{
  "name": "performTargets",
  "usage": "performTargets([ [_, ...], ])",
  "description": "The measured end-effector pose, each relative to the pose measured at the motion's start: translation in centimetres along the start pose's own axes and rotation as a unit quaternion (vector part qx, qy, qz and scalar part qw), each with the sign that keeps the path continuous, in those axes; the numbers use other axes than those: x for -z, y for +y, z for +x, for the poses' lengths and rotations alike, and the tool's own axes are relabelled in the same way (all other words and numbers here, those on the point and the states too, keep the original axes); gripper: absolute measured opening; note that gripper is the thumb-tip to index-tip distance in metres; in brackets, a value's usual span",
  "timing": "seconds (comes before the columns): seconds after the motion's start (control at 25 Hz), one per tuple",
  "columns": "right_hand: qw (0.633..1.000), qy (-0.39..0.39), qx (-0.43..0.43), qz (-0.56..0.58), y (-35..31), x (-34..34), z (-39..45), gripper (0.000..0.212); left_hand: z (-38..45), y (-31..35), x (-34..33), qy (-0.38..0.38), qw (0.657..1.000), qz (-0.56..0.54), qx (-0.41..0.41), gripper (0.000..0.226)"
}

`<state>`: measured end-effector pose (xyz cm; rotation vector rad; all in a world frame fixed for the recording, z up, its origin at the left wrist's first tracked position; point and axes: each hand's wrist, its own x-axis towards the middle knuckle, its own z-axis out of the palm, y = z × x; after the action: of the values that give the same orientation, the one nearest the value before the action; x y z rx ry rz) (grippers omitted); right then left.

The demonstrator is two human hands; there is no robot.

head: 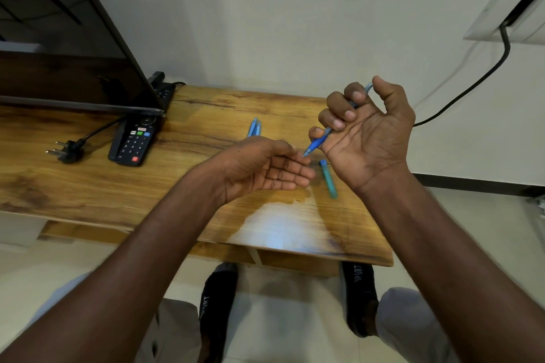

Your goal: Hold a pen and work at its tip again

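Observation:
My right hand (368, 135) grips a blue pen (317, 143) in a fist above the wooden table (206, 203), tip pointing down-left. The pen's tip sits right at the fingertips of my left hand (265, 168), which is held palm up with fingers straight and relaxed, holding nothing. A light blue pen cap (328, 178) lies on the table just under and between the hands. Two more blue pens (254, 127) lie together on the table beyond my left hand.
A black remote (134, 140) and a loose plug (66, 150) lie at the left, under a TV screen (73, 68). A power strip (163, 90) sits behind it. A black cable (472, 85) runs to a wall socket (513, 9). My feet (218, 303) are below the table edge.

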<state>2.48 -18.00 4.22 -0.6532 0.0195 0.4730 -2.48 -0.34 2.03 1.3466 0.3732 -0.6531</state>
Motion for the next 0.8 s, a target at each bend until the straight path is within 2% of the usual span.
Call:
performTargets([
  [0.52, 0.999, 0.012, -0.005, 0.047, -0.02, 0.11, -0.19, 0.038, 0.06, -0.10, 0.04, -0.002, 1.000, -0.010, 0.005, 0.035],
  [0.8, 0.999, 0.017, -0.008, 0.034, -0.07, -0.02, -0.11, 0.037, 0.07, -0.11, -0.04, 0.003, 1.000, -0.010, 0.004, 0.035],
])
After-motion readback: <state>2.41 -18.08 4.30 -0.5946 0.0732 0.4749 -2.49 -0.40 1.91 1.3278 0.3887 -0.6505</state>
